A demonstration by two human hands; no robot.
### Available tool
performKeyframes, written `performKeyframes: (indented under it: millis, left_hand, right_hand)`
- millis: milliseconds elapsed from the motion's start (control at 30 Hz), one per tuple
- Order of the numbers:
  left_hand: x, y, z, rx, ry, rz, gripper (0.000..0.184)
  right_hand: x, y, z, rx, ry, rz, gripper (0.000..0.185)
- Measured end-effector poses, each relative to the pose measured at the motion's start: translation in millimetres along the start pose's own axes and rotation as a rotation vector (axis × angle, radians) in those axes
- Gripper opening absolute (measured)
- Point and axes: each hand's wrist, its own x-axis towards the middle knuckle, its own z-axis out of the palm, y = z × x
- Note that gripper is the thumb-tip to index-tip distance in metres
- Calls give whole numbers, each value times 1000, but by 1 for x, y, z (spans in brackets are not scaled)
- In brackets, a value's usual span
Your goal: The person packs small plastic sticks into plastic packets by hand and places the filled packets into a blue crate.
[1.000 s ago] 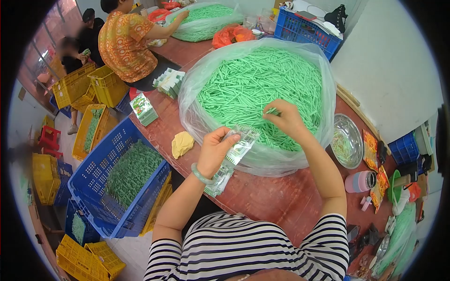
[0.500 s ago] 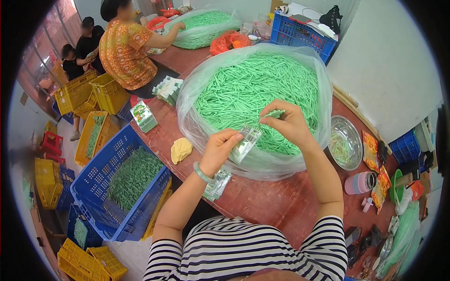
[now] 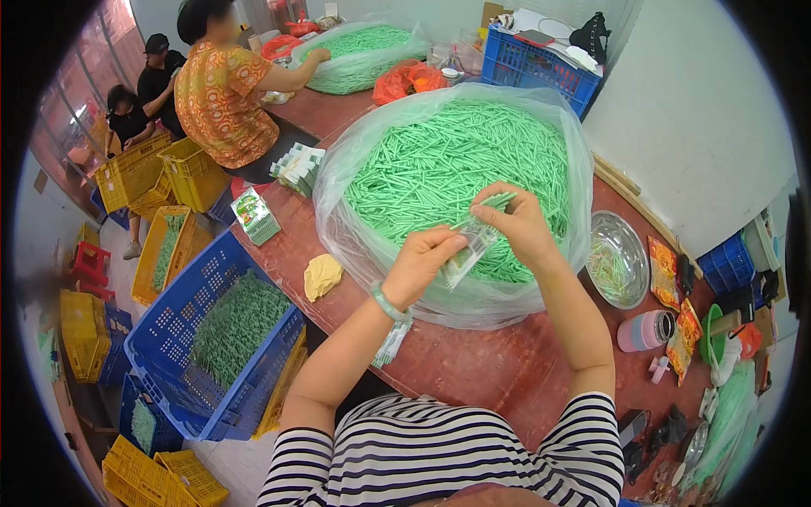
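My left hand (image 3: 421, 264) pinches a small clear printed packet (image 3: 465, 260), its upper end turned toward my right hand. In my right hand (image 3: 524, 228), thumb and fingers close on a few thin green sticks (image 3: 498, 202) at the packet's upper end. Whether the sticks are inside the packet I cannot tell. Both hands are over the near side of a large clear plastic bag (image 3: 334, 228), heaped with loose green sticks (image 3: 456, 152). Below my left wrist, more flat packets (image 3: 393, 342) lie on the red table (image 3: 481, 367), partly hidden by the arm.
A yellow cloth (image 3: 323, 277) and stacked printed packets (image 3: 255, 217) lie leftward. A blue crate (image 3: 160, 317) of filled packets stands beside the table. Rightward are a metal bowl (image 3: 640, 253) and a pink flask (image 3: 639, 332). A co-worker (image 3: 224, 101) works at another bag.
My hands have come together: the packet has moved up and right to meet the sticks in my right hand. The view has shifted slightly.
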Motion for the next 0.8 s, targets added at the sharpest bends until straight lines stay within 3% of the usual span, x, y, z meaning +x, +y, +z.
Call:
performKeyframes:
  millis: [133, 333, 800]
  left_hand:
    - [11, -4, 9, -35, -18, 5, 20]
    - [10, -2, -2, 232, 22, 115, 19]
    - [-3, -1, -6, 316, 66, 173, 18]
  right_hand:
    - [1, 9, -6, 110, -4, 19, 12]
    - [-1, -13, -32, -23, 196, -151, 14]
    - [-14, -29, -12, -238, -108, 48, 11]
